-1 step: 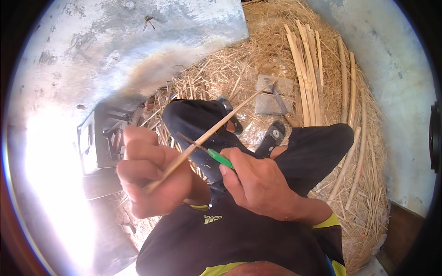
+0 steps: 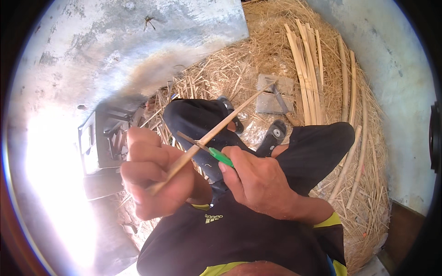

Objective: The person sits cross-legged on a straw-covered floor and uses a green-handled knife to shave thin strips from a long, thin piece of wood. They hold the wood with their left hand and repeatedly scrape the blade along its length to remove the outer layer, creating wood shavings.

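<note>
My left hand [image 2: 159, 177] is closed around the lower end of a long, pale bamboo strip [image 2: 218, 128]. From the fist, the strip slants up and away to the right, over my bent knees. My right hand [image 2: 258, 179] grips the green handle of a small knife [image 2: 221, 157]. The narrow blade crosses the strip just beyond my left fist and appears to touch it. A second knife [image 2: 282, 104], with a wooden handle, lies on a grey block [image 2: 269, 107] on the floor by my feet.
Pale split strips [image 2: 307, 69] lie in a bundle at the far right, with longer sticks [image 2: 359, 168] beside them. Straw-like shavings [image 2: 221, 76] cover the floor. Pale walls [image 2: 382, 60] enclose the spot, and a dark open-framed object [image 2: 99, 145] stands at the left.
My left hand and the near end of the strip have shifted slightly to the right. Both hands keep their grips.
</note>
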Demonstrator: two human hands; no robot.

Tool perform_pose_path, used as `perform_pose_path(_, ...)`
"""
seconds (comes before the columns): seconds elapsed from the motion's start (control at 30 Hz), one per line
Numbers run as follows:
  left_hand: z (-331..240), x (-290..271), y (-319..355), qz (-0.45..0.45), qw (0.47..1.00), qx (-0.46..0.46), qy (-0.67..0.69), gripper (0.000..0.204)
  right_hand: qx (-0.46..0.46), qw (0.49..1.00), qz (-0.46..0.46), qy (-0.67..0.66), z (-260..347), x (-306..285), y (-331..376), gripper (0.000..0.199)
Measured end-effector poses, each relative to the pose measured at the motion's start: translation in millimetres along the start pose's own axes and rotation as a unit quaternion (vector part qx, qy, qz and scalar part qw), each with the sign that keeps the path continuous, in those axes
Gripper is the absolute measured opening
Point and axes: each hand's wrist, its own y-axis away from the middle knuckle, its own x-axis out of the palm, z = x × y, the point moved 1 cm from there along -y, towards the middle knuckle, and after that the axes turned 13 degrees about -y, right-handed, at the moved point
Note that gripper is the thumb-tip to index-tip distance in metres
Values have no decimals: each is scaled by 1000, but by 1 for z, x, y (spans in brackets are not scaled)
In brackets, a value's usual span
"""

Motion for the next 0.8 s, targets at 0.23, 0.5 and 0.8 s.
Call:
perform_pose_path(0.23,-21,12,9,15,997,-15,79,32,102,981,-53,158,-53,-6,11,11)
perform_pose_path(0.5,-20,15,4,-4,1000,-1,21,35,82,982,-89,148,-55,-5,4,16)
perform_pose_path(0.8,-12,7,5,-37,998,-31,-34,32,89,985,-107,102,-70,1,-1,18)
